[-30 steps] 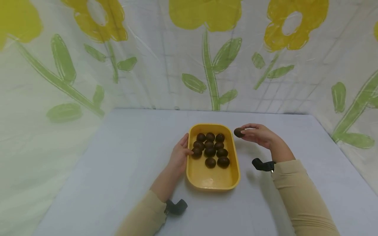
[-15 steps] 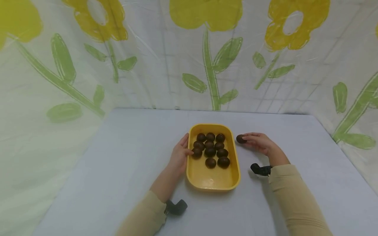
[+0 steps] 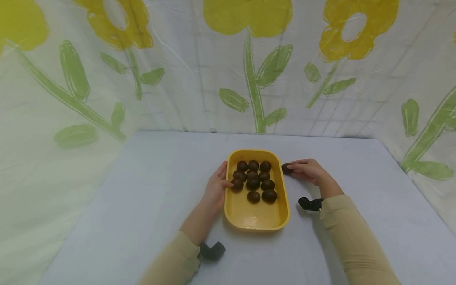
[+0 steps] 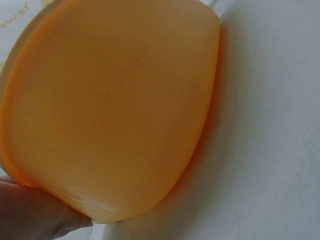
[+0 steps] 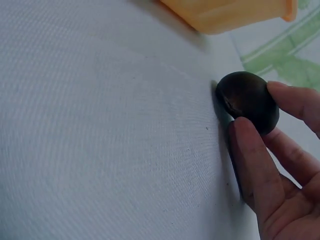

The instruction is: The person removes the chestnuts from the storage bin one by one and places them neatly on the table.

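Observation:
In the head view a yellow plastic tray (image 3: 256, 219) stands mid-table with several dark brown passion fruits (image 3: 253, 183) in rows, mostly in its far and middle part. My left hand (image 3: 215, 189) grips the tray's left wall, thumb over the rim; the left wrist view has the tray's outer side (image 4: 110, 110) filling most of it. Just outside the right rim, my right hand (image 3: 307, 171) pinches another passion fruit (image 5: 248, 100) between thumb and fingertips. That fruit is at or very near the cloth; whether it bears on it I cannot tell.
A white cloth covers the table (image 3: 149, 178). Behind it hangs a pale curtain (image 3: 178, 79) printed with yellow flowers and green stems. Each wrist carries a small black camera mount, the right one (image 3: 310, 204) close to the tray's right side.
My right hand with its passion fruit has come down towards the table, then shifted slightly left to the tray's rim. The left hand, the tray and the fruits inside stay in place.

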Demonstrator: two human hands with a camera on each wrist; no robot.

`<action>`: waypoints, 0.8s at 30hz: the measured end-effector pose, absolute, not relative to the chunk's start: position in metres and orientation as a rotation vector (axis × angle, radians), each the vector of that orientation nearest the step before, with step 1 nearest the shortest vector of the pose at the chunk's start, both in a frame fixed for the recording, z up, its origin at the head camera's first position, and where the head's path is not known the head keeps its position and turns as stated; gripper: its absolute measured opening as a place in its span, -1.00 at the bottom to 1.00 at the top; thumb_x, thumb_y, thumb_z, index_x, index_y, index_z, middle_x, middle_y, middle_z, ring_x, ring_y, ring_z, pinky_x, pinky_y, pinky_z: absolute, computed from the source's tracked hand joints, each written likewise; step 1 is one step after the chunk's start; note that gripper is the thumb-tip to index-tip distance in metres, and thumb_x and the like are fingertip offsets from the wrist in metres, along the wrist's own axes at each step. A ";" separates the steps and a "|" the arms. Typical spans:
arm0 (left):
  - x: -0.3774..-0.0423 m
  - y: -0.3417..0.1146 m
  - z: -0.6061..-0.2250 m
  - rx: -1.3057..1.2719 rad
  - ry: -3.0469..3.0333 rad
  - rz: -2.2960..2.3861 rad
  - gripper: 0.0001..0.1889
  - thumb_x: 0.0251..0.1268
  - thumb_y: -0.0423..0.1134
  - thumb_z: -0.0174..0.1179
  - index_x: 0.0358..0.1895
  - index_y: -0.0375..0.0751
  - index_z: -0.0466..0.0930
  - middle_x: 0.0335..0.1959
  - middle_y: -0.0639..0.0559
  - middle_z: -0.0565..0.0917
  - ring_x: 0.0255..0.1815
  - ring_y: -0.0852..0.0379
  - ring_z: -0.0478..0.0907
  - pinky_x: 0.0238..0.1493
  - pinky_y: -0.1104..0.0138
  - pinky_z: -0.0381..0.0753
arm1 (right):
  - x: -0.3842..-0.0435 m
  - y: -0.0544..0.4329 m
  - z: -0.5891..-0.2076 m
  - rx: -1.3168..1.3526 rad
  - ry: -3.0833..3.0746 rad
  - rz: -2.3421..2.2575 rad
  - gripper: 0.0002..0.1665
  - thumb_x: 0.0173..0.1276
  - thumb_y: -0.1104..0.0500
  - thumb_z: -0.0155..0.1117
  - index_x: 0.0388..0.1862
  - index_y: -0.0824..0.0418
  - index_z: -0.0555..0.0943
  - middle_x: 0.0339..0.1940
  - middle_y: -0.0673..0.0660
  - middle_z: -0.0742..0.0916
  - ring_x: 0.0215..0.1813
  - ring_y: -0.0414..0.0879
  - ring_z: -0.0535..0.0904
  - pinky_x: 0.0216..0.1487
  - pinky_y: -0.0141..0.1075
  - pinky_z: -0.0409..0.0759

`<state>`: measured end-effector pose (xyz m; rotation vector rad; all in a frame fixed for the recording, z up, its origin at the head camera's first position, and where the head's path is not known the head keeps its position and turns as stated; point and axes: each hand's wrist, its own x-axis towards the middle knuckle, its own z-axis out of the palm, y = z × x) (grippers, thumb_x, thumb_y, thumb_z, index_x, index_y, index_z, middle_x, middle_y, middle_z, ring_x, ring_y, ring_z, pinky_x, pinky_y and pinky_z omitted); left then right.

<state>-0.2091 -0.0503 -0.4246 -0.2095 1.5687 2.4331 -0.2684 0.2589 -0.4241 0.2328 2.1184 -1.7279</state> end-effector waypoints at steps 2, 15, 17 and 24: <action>-0.209 -0.050 -0.424 -0.206 1.570 2.433 -0.11 -0.09 -0.74 -0.19 0.46 -0.14 0.01 0.50 -0.06 0.03 0.52 0.06 -0.08 0.49 0.23 -0.02 | -0.269 0.258 -0.423 0.245 2.145 -1.693 -0.38 0.23 0.21 0.25 0.20 0.52 0.38 -0.42 -0.17 0.68 -0.30 -0.35 0.62 -0.14 -0.44 0.64; -0.207 -0.051 -0.422 -0.195 1.551 2.434 -0.11 -0.08 -0.74 -0.20 0.46 -0.13 0.00 0.51 -0.05 0.02 0.52 0.05 -0.10 0.49 0.22 -0.03 | -0.264 0.261 -0.412 0.209 2.285 -1.542 -0.35 0.28 0.18 0.20 0.26 0.51 0.33 -0.16 0.05 0.69 -0.22 -0.31 0.64 0.00 -0.33 0.62; -0.207 -0.051 -0.422 -0.196 1.550 2.433 -0.11 -0.08 -0.74 -0.19 0.46 -0.12 0.01 0.51 -0.05 0.02 0.52 0.05 -0.09 0.49 0.22 -0.03 | -0.262 0.261 -0.406 0.190 2.302 -1.512 -0.33 0.29 0.15 0.19 0.28 0.48 0.31 -0.01 0.18 0.66 -0.16 -0.26 0.63 0.04 -0.28 0.60; -0.207 -0.052 -0.422 -0.192 1.548 2.443 -0.10 -0.10 -0.74 -0.19 0.46 -0.14 0.01 0.51 -0.06 0.03 0.52 0.06 -0.08 0.49 0.23 -0.02 | -0.257 0.263 -0.379 0.071 2.361 -1.453 -0.31 0.33 0.07 0.15 0.31 0.44 0.29 0.23 0.36 0.52 -0.01 -0.13 0.64 0.08 -0.18 0.58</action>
